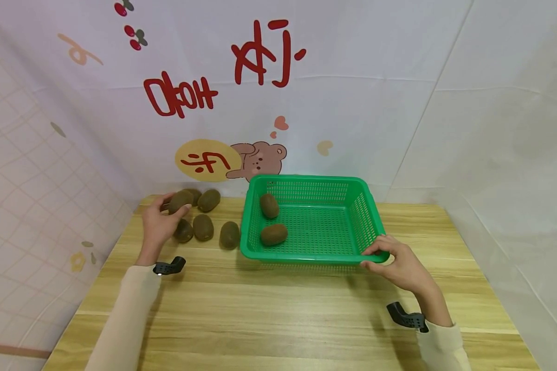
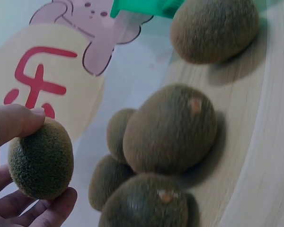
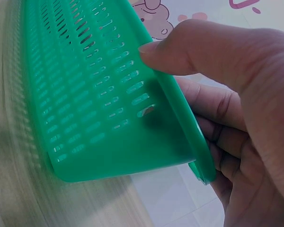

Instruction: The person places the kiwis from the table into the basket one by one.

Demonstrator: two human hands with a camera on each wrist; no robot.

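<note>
My left hand (image 1: 160, 221) grips a brown fuzzy kiwi (image 1: 181, 201) between thumb and fingers at the table's far left. In the left wrist view that kiwi (image 2: 41, 158) is held up beside several others, apart from them. Close to the hand on the table lie more kiwis (image 1: 203, 227). My right hand (image 1: 401, 263) holds the near right corner of a green plastic basket (image 1: 306, 260). The right wrist view has the thumb on the outside of the basket's rim (image 3: 177, 101) and the fingers behind it. Two kiwis (image 1: 274, 234) lie inside the basket on its left.
The wooden table (image 1: 269, 319) stands against a white printed cloth backdrop (image 1: 353, 113). A single kiwi (image 1: 229, 235) sits just left of the basket. Fabric walls (image 1: 42, 170) rise at both sides. A dark camera mount (image 1: 169, 266) is strapped to each wrist.
</note>
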